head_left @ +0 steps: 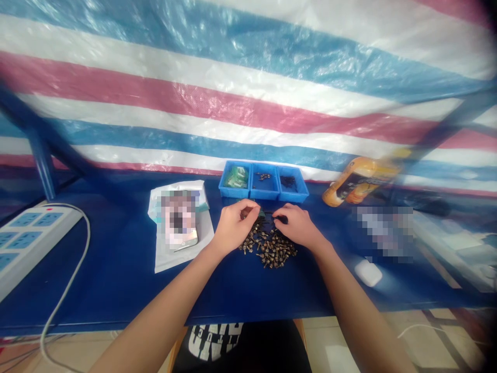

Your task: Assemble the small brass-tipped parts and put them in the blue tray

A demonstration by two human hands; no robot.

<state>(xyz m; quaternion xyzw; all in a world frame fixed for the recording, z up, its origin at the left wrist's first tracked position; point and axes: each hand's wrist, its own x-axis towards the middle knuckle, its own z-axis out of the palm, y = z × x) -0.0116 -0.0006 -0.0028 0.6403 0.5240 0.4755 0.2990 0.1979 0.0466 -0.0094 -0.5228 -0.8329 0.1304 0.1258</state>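
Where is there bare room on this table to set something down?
Blue tabletop shows between the white power strip and the white packet, and in front of the pile of small dark parts. It is crowded around the pile, where the left hand and right hand work just below the blue three-compartment tray.

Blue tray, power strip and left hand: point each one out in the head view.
blue tray (264,196): head view, front wall.
power strip (50,239): head view, white casing.
left hand (234,227): head view, back of the hand.
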